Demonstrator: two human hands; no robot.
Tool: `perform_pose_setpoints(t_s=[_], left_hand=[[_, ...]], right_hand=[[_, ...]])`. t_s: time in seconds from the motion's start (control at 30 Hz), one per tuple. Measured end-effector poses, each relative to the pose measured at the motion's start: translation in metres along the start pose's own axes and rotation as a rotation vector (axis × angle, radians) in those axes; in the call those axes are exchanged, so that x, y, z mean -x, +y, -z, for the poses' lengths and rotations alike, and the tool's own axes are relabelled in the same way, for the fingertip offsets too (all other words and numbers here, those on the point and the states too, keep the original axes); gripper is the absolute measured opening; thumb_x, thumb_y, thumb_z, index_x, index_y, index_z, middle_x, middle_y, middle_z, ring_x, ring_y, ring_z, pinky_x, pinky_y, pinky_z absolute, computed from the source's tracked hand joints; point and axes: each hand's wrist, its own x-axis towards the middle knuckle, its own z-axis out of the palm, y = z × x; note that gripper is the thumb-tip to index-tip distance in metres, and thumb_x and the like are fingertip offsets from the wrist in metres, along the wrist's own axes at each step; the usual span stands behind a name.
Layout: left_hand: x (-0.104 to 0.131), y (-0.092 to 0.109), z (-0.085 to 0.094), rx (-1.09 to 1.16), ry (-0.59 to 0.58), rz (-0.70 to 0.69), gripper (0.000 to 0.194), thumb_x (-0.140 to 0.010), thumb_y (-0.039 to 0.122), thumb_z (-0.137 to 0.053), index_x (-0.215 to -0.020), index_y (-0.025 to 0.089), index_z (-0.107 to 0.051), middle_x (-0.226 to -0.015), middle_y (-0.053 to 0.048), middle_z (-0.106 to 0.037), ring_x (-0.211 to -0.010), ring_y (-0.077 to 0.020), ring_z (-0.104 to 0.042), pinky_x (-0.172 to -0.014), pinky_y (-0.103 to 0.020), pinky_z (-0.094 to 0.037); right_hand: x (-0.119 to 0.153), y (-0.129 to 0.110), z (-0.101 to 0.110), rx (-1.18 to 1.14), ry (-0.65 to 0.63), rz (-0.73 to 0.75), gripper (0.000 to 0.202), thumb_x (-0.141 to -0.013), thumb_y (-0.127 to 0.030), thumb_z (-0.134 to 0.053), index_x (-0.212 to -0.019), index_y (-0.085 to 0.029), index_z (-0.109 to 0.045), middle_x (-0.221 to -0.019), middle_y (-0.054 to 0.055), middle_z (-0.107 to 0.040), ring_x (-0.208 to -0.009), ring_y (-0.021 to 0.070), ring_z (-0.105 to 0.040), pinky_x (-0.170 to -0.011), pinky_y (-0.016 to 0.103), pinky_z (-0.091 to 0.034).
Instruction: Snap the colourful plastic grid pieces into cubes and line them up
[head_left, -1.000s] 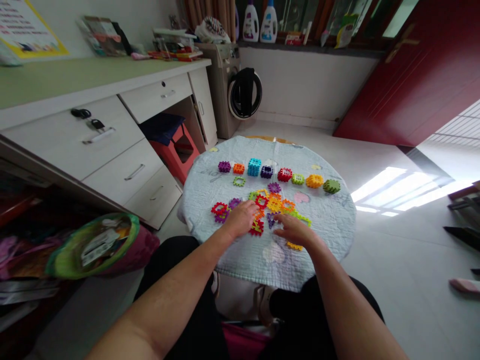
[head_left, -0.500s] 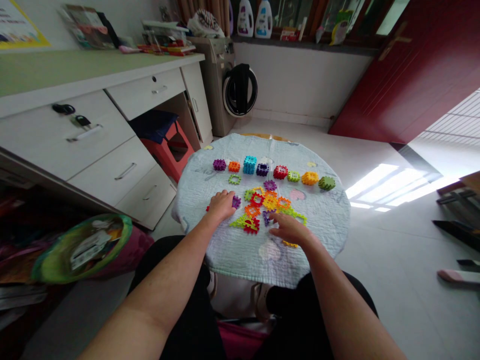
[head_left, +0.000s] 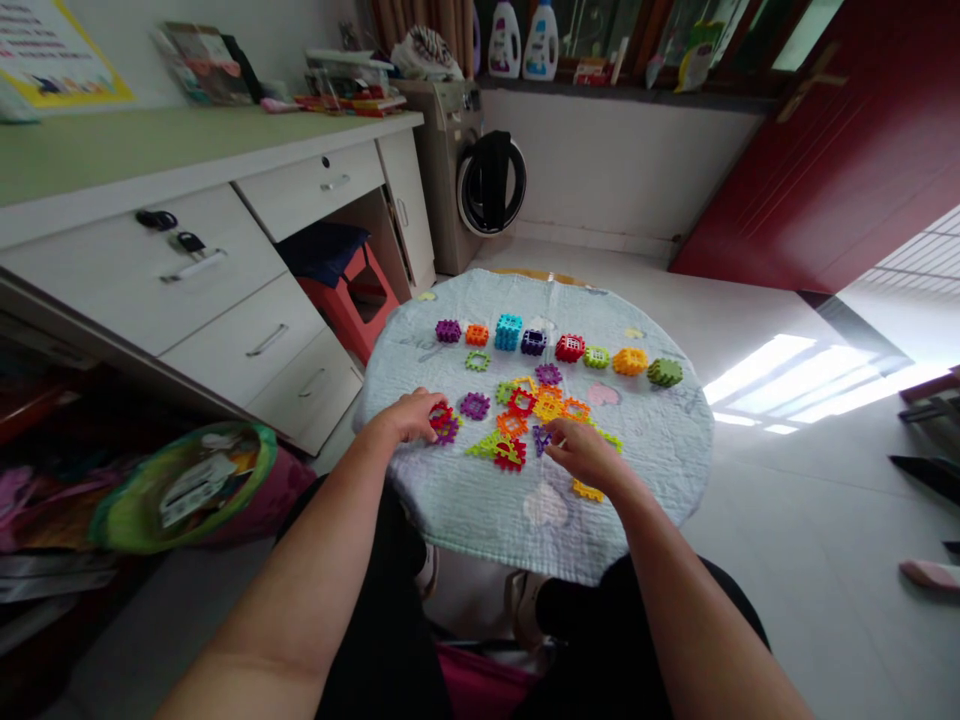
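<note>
My left hand (head_left: 417, 414) is at the table's left side, its fingers closed on a red piece (head_left: 440, 414) that lies over purple and yellow-green ones. Just right of it is a flat purple piece (head_left: 475, 405). My right hand (head_left: 576, 445) pinches a dark purple triangular piece (head_left: 541, 438) near the middle. Between the hands lie orange, red, yellow and green flat pieces, among them an orange one (head_left: 512, 425) and a light green triangle (head_left: 485, 444). A yellow piece (head_left: 588, 490) sits below my right hand.
Stacked pieces form a row at the back, from a purple stack (head_left: 448, 331) to a dark green one (head_left: 664, 372), with a cyan stack (head_left: 508, 332) between. They stand on the cloth-covered round table (head_left: 480, 510). A red stool (head_left: 360, 310) stands beyond its left edge.
My left hand has moved left, off the flat purple piece and onto the red piece. My right hand has closed in on the dark purple triangle. The view has shifted slightly.
</note>
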Motion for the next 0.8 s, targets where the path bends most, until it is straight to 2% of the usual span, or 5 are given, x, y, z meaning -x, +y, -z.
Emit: perform_pose_setpoints(t_s=[0.13, 0.37, 0.47, 0.6, 0.8], left_hand=[[-0.005, -0.002, -0.003, 0.038, 0.067, -0.009, 0.049, -0.062, 0.012, -0.067, -0.109, 0.022, -0.063, -0.108, -0.005, -0.058, -0.091, -0.0182, -0.06, -0.081, -0.024, -0.045], [-0.021, -0.007, -0.009, 0.089, 0.273, 0.058, 0.025, -0.064, 0.019, -0.068, -0.089, 0.019, -0.064, -0.1, -0.006, -0.055, -0.087, -0.0184, -0.059, -0.078, -0.025, -0.046], [-0.022, -0.006, -0.009, 0.087, 0.358, 0.123, 0.027, -0.067, 0.023, -0.066, -0.093, 0.019, -0.062, -0.104, -0.007, -0.053, -0.085, -0.0185, -0.059, -0.081, -0.028, -0.045], [-0.009, -0.002, -0.005, 0.07, 0.3, 0.106, 0.031, -0.071, 0.022, -0.061, -0.102, 0.021, -0.06, -0.11, -0.007, -0.052, -0.092, -0.0199, -0.058, -0.088, -0.03, -0.043], [0.014, 0.01, -0.013, -0.034, 0.126, -0.168, 0.052, -0.059, 0.024, -0.073, -0.108, 0.023, -0.057, -0.117, -0.006, -0.052, -0.112, -0.0251, -0.048, -0.099, -0.034, -0.036]], right_hand=[[0.002, -0.002, -0.001, -0.002, -0.019, 0.009, 0.024, -0.081, -0.019, -0.056, -0.103, -0.015, -0.064, -0.094, 0.006, -0.069, -0.079, 0.0148, -0.061, -0.068, 0.023, -0.038], [0.003, 0.003, -0.004, 0.017, -0.032, 0.015, 0.027, -0.08, -0.02, -0.058, -0.106, -0.014, -0.063, -0.094, 0.007, -0.069, -0.081, 0.0166, -0.061, -0.07, 0.025, -0.038], [0.002, 0.004, -0.005, 0.008, -0.045, 0.028, 0.026, -0.08, -0.019, -0.058, -0.106, -0.015, -0.063, -0.094, 0.007, -0.069, -0.079, 0.016, -0.061, -0.07, 0.025, -0.039], [0.003, 0.005, -0.005, 0.0, -0.055, 0.01, 0.028, -0.079, -0.019, -0.058, -0.107, -0.015, -0.062, -0.095, 0.007, -0.068, -0.08, 0.016, -0.061, -0.07, 0.025, -0.039], [0.002, 0.004, -0.005, 0.012, -0.053, 0.04, 0.026, -0.079, -0.02, -0.058, -0.105, -0.016, -0.063, -0.094, 0.007, -0.068, -0.078, 0.0157, -0.06, -0.07, 0.025, -0.039]])
